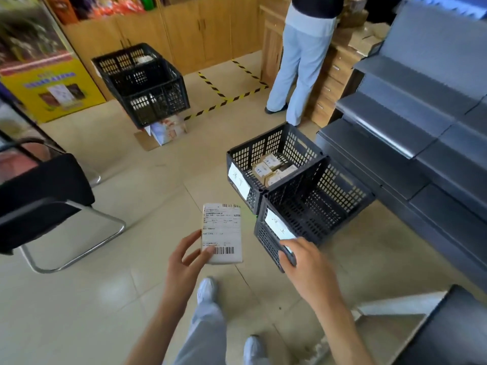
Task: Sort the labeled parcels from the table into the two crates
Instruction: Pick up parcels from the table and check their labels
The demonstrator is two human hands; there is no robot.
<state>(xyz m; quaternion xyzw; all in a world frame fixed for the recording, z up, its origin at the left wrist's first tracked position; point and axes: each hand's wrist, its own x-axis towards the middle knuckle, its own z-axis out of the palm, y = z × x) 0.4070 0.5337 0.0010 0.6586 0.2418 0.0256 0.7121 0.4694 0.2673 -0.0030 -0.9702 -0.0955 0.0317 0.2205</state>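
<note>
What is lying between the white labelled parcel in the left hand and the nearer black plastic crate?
Nothing: the head view shows only bare beige floor tile between the white labelled parcel and the nearer black plastic crate.

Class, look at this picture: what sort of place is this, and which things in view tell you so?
Probably a small shop that doubles as a parcel pickup point. Clues: the labeled parcel in the left hand, black crates with handwritten tags, one holding small boxes, and shelves of packaged snacks above wooden cabinets.

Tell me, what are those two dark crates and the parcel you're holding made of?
The two crates look like moulded matt plastic: walls pierced by regular grid holes. The parcel in the left hand looks like cardboard under a printed paper label, though the label hides most of it.
</note>
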